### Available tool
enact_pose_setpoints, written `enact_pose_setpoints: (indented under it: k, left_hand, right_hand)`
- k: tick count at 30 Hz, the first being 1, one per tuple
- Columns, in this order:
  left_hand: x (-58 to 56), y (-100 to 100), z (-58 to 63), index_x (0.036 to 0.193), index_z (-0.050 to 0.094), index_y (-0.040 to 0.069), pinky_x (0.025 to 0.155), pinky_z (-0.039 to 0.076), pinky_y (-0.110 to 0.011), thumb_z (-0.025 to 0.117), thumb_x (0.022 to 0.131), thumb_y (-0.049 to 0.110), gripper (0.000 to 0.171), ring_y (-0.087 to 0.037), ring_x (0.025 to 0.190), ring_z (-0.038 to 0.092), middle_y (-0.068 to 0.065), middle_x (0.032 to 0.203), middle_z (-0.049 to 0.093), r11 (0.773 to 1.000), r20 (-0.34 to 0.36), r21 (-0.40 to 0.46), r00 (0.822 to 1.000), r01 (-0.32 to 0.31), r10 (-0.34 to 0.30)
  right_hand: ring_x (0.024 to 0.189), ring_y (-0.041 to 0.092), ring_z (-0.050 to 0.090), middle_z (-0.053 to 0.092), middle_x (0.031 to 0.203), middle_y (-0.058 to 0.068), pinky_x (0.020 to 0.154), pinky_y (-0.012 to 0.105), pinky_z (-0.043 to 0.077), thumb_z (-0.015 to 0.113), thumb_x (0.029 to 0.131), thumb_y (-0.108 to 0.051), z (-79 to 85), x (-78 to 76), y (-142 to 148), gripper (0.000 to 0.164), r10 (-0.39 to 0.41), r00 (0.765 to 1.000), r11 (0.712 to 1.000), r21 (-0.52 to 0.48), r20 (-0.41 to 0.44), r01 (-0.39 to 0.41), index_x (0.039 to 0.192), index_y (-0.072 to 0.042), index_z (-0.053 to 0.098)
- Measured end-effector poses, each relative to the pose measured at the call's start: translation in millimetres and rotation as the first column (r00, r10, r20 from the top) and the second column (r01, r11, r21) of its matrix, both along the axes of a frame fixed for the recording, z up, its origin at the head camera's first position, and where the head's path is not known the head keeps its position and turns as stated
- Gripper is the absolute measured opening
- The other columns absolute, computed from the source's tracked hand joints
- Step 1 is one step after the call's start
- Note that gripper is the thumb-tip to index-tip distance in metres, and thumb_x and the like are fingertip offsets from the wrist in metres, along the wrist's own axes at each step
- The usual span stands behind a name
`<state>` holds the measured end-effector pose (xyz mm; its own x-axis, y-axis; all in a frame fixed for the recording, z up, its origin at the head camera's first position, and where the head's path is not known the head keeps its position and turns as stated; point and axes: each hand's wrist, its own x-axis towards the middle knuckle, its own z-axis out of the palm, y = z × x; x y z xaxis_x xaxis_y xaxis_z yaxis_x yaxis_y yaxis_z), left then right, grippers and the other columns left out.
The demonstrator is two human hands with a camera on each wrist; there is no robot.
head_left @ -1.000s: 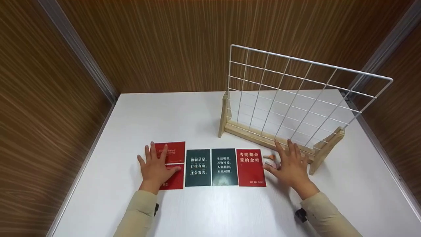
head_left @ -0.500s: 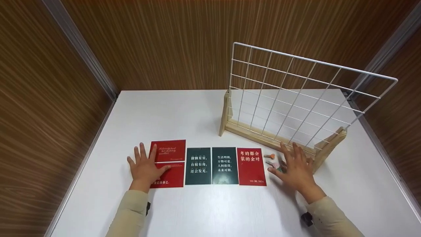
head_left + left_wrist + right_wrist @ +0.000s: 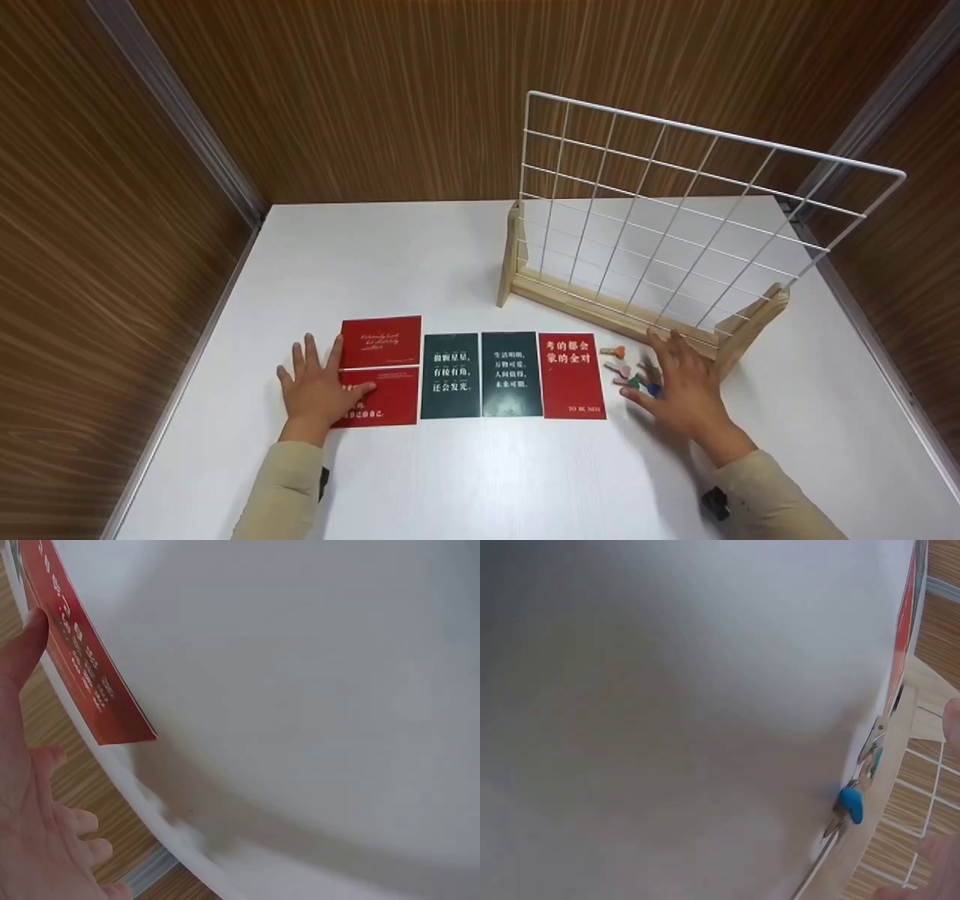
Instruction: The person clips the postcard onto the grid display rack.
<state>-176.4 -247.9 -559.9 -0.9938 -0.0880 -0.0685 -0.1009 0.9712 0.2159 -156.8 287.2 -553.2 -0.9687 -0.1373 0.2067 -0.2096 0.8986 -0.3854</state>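
Observation:
My left hand (image 3: 311, 397) is at the left end of a row of cards, fingers spread, its thumb overlapping the lower red card (image 3: 397, 401). Above that card lies another red card (image 3: 381, 341). To their right come two dark green cards (image 3: 450, 375) with white writing and an upright red card (image 3: 572, 375). My right hand (image 3: 686, 397), fingers extended and holding nothing, hovers by several small wooden clips, one with an orange top (image 3: 618, 351) and one with a pink top (image 3: 624, 370). A blue-topped clip (image 3: 850, 804) shows in the right wrist view, partly covered in the head view.
A white wire grid rack (image 3: 714, 135) stands tilted on a wooden base (image 3: 577, 300) behind my right hand. Wood-grain panels (image 3: 390, 97) enclose the white table (image 3: 375, 255) at the back and sides.
My left hand has slid left off most of the red cards, uncovering their print. My right hand has shifted slightly right and down, so more of the clips show.

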Motion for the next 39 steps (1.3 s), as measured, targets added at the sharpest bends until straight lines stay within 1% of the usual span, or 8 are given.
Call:
enact_pose_setpoints:
  k: [3, 7, 15, 21, 26, 30, 35, 39]
  left_hand:
    - [2.9, -4, 1.1, 0.152, 0.020, 0.012, 0.105, -0.003, -0.066, 0.072, 0.073, 0.053, 0.104, -0.047, 0.138, -0.004, -0.027, 0.154, 0.002, 1.000, 0.015, 0.010, 1.000, -0.001, 0.000]
    - [6.3, -8, 1.8, 0.152, 0.019, 0.011, 0.105, 0.000, -0.067, 0.070, 0.076, 0.053, 0.101, -0.048, 0.138, -0.002, -0.029, 0.153, 0.004, 1.000, 0.031, 0.004, 1.000, -0.001, 0.001]
    - [12.1, -10, 1.2, 0.152, 0.019, 0.011, 0.106, 0.003, -0.067, 0.071, 0.075, 0.053, 0.102, -0.048, 0.138, 0.001, -0.028, 0.153, 0.006, 1.000, 0.016, 0.011, 1.000, 0.003, -0.004]
    - [14.4, -12, -0.5, 0.152, 0.020, 0.010, 0.106, 0.007, -0.067, 0.072, 0.075, 0.052, 0.102, -0.047, 0.138, 0.005, -0.028, 0.152, 0.011, 0.999, 0.000, 0.038, 1.000, 0.011, -0.011]
    - [17.3, -14, -0.1, 0.152, 0.020, 0.008, 0.106, 0.010, -0.065, 0.072, 0.075, 0.050, 0.101, -0.045, 0.138, 0.009, -0.027, 0.152, 0.015, 0.999, -0.014, 0.050, 1.000, 0.020, -0.020]
    - [17.0, -14, 0.0, 0.151, 0.020, 0.007, 0.106, 0.015, -0.064, 0.073, 0.076, 0.049, 0.101, -0.044, 0.138, 0.013, -0.026, 0.151, 0.019, 0.997, -0.025, 0.074, 0.999, 0.029, -0.028]
    - [12.4, -10, -1.8, 0.151, 0.021, 0.007, 0.106, 0.019, -0.061, 0.075, 0.074, 0.047, 0.102, -0.041, 0.137, 0.018, -0.023, 0.151, 0.025, 0.988, -0.033, 0.149, 0.999, 0.030, -0.025]
    - [11.9, -11, -3.1, 0.152, 0.020, 0.007, 0.105, 0.022, -0.061, 0.078, 0.073, 0.045, 0.105, -0.039, 0.135, 0.025, -0.022, 0.148, 0.030, 0.966, -0.029, 0.260, 1.000, 0.005, 0.003]
  right_hand:
    - [0.124, 0.055, 0.032, 0.028, 0.144, 0.030, 0.095, 0.071, 0.024, 0.077, 0.073, -0.051, -0.3, 1.1, 2, 0.099, 0.012, 1.000, 1.000, -0.014, 0.001, -0.012, 0.150, -0.016, 0.026]
    - [0.122, 0.054, 0.034, 0.031, 0.142, 0.028, 0.094, 0.072, 0.027, 0.077, 0.072, -0.053, 0.0, 3.4, 4, 0.100, 0.014, 1.000, 1.000, -0.022, 0.028, -0.013, 0.150, -0.016, 0.027]
    - [0.121, 0.050, 0.038, 0.038, 0.133, 0.029, 0.092, 0.068, 0.033, 0.081, 0.069, -0.051, -0.8, 4.4, 6, 0.104, 0.020, 0.998, 0.999, -0.035, 0.067, -0.017, 0.150, -0.015, 0.025]
    - [0.115, 0.052, 0.042, 0.039, 0.130, 0.032, 0.089, 0.067, 0.036, 0.084, 0.070, -0.039, -1.5, 6.3, 11, 0.099, 0.032, 0.996, 0.996, -0.088, 0.089, -0.024, 0.146, -0.011, 0.029]
    - [0.105, 0.044, 0.051, 0.046, 0.121, 0.029, 0.085, 0.064, 0.041, 0.087, 0.068, -0.026, -4.4, 7.6, 15, 0.097, 0.050, 0.993, 0.989, -0.142, 0.111, -0.034, 0.145, -0.011, 0.030]
    - [0.107, 0.043, 0.052, 0.047, 0.121, 0.027, 0.088, 0.064, 0.040, 0.087, 0.069, -0.025, -6.2, 9.1, 19, 0.099, 0.051, 0.985, 0.983, -0.181, 0.163, -0.021, 0.146, -0.013, 0.027]
    - [0.107, 0.042, 0.050, 0.048, 0.120, 0.025, 0.092, 0.062, 0.038, 0.086, 0.070, -0.027, -6.6, 11.1, 23, 0.097, 0.025, 0.974, 0.978, -0.205, 0.224, 0.023, 0.145, -0.009, 0.027]
    - [0.104, 0.040, 0.049, 0.049, 0.116, 0.025, 0.091, 0.060, 0.039, 0.086, 0.071, -0.027, -7.3, 11.4, 22, 0.093, 0.017, 0.975, 0.973, -0.230, 0.221, 0.035, 0.141, -0.004, 0.030]
